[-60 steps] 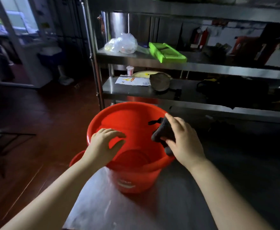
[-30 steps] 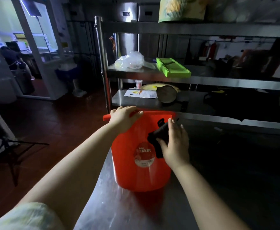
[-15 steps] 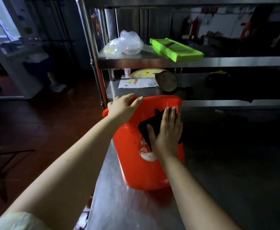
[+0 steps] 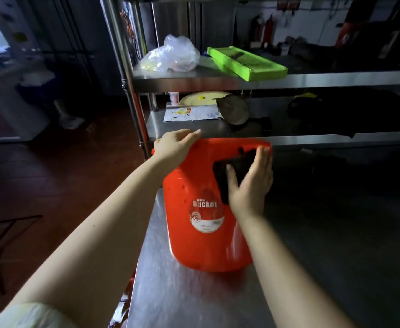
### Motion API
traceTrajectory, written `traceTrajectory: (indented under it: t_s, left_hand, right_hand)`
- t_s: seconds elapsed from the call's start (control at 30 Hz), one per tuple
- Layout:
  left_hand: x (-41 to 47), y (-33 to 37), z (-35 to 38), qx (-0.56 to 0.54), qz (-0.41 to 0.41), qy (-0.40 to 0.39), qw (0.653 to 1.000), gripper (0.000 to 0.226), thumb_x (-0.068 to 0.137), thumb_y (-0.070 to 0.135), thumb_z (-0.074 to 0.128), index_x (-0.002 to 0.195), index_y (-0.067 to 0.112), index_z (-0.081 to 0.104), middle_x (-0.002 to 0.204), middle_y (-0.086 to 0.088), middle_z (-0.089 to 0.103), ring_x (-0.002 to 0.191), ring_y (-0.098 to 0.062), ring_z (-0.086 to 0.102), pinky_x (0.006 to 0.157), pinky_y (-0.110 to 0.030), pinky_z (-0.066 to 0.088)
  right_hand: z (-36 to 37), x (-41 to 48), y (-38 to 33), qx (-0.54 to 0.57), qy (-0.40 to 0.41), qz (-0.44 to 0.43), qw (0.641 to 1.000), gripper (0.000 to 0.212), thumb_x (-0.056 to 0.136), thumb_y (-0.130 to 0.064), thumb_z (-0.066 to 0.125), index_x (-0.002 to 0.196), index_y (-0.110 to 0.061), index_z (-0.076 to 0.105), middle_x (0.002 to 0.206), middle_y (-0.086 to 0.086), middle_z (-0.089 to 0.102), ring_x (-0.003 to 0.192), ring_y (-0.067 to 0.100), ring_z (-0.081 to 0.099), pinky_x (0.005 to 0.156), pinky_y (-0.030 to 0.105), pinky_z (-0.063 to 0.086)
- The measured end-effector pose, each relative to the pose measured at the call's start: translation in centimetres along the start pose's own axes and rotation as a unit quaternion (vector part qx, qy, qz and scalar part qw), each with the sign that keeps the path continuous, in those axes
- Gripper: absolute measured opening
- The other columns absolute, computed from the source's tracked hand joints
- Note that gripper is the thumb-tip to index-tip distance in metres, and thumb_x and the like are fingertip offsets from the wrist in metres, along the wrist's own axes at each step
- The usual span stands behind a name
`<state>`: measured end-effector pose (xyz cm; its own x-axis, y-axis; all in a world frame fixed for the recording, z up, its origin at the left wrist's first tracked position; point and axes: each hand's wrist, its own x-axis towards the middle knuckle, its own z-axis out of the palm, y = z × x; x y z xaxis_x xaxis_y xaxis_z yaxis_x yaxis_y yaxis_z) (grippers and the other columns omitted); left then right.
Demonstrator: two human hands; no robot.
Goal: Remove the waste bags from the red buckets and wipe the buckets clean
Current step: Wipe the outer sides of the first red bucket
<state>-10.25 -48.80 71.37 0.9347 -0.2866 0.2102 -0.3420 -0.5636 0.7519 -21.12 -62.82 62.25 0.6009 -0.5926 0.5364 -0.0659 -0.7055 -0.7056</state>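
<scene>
Head view. Red plastic bucket [image 4: 206,209] with a white "Water Bucket" label stood tipped on the brushed steel surface [image 4: 182,299], near its left edge, mouth leaning toward the steel shelf rack [image 4: 218,82]. Left hand [image 4: 174,144] gripped the bucket's rim, fingers curled over the far edge. Right hand [image 4: 251,183] lay flat, fingers straight, pressing a black cloth [image 4: 227,171] against the outer wall just under the rim. On the rack's upper shelf: a crumpled clear plastic bag [image 4: 173,55] and a flat lime-green tray [image 4: 246,63]. Lower shelf: a printed paper sheet [image 4: 194,113]. Room dim; dark reddish floor [image 4: 52,181] to the left.
</scene>
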Motion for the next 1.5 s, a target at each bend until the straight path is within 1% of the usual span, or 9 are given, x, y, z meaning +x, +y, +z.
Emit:
traceTrajectory:
  t_s: [0.17,0.23,0.3,0.4,0.5,0.7,0.83,1.27,1.5]
  left_hand:
    - [0.5,1.0,-1.2,0.062,-0.007,-0.091,0.994,0.039,0.083,0.069,0.048,0.084,0.034,0.065,0.076,0.012,0.064,0.082,-0.016,0.06,0.087,-0.037,0.043]
    - [0.8,2.5,-1.3,0.08,0.036,-0.102,0.991,0.013,0.094,0.034,0.053,0.092,0.037,0.066,0.083,0.014,0.065,0.08,-0.014,0.057,0.079,-0.032,0.046]
    - [0.6,4.7,0.1,0.071,0.075,-0.109,0.989,0.037,0.093,0.009,0.048,0.116,0.033,0.065,0.103,0.007,0.067,0.09,-0.015,0.058,0.079,-0.028,0.047]
    - [0.5,6.7,2.5,0.2,0.017,-0.076,0.977,0.033,0.097,0.046,0.038,0.125,0.044,0.056,0.128,0.008,0.06,0.119,-0.02,0.05,0.103,-0.042,0.031]
    - [0.6,6.2,3.4,0.246,0.015,-0.055,0.967,0.042,0.093,0.065,0.03,0.114,0.042,0.058,0.12,0.013,0.063,0.119,-0.019,0.05,0.096,-0.046,0.025]
    - [0.4,5.6,3.2,0.231,0.031,-0.002,0.973,0.026,0.091,0.061,0.043,0.105,0.045,0.059,0.109,0.023,0.064,0.111,-0.01,0.054,0.094,-0.042,0.027]
    - [-0.2,5.9,3.1,0.218,0.018,0.015,0.976,0.018,0.091,0.059,0.045,0.093,0.045,0.057,0.097,0.025,0.061,0.106,-0.008,0.054,0.091,-0.04,0.024]
    - [-3.4,3.8,0.0,0.099,-0.105,0.078,0.986,0.039,0.064,0.075,0.067,0.084,0.041,0.067,0.083,0.021,0.063,0.09,-0.004,0.057,0.101,-0.043,0.041]
    - [-7.1,6.1,1.5,0.124,-0.023,0.06,0.99,0.033,0.07,0.065,0.07,0.089,0.039,0.07,0.077,0.026,0.059,0.093,-0.004,0.054,0.104,-0.043,0.033]
  right_hand:
    - [0.8,0.7,-0.3,0.065,0.058,-0.044,0.995,0.062,0.09,-0.055,0.05,0.126,-0.004,0.049,0.15,0.018,0.034,0.144,0.032,0.024,0.118,0.049,0.013]
    - [0.7,0.1,0.0,0.065,0.038,-0.056,0.996,0.061,0.089,-0.054,0.051,0.126,-0.005,0.051,0.149,0.017,0.036,0.143,0.032,0.024,0.119,0.039,0.009]
    - [0.8,-0.1,-0.1,0.015,0.006,-0.083,0.996,0.06,0.09,-0.048,0.047,0.133,-0.006,0.051,0.151,0.018,0.034,0.142,0.038,0.024,0.119,0.044,0.012]
    - [0.8,-0.3,-0.1,-0.071,-0.064,-0.13,0.987,0.065,0.093,-0.048,0.037,0.147,-0.012,0.036,0.155,0.021,0.025,0.143,0.041,0.021,0.115,0.056,0.021]
    - [-0.1,0.1,1.0,-0.088,-0.078,-0.157,0.981,0.06,0.092,-0.053,0.037,0.146,-0.027,0.034,0.156,0.02,0.024,0.141,0.042,0.024,0.114,0.056,0.025]
    - [-1.1,0.8,2.3,-0.124,-0.069,-0.269,0.953,0.055,0.089,-0.049,0.051,0.141,-0.032,0.047,0.154,0.017,0.03,0.141,0.042,0.024,0.111,0.055,0.025]
    - [-0.8,1.9,3.3,-0.099,-0.114,-0.354,0.923,0.057,0.092,-0.051,0.047,0.146,-0.037,0.033,0.158,0.01,0.024,0.143,0.048,0.012,0.112,0.067,0.014]
    - [-2.8,-12.1,10.9,-0.059,-0.184,-0.292,0.937,0.06,0.096,-0.059,0.032,0.151,-0.039,0.018,0.162,0.004,0.011,0.144,0.047,0.011,0.109,0.066,0.019]
    - [-4.0,-4.7,5.8,-0.005,-0.111,-0.26,0.959,0.054,0.097,-0.053,0.033,0.148,-0.034,0.026,0.157,0.007,0.02,0.142,0.047,0.013,0.113,0.06,0.014]
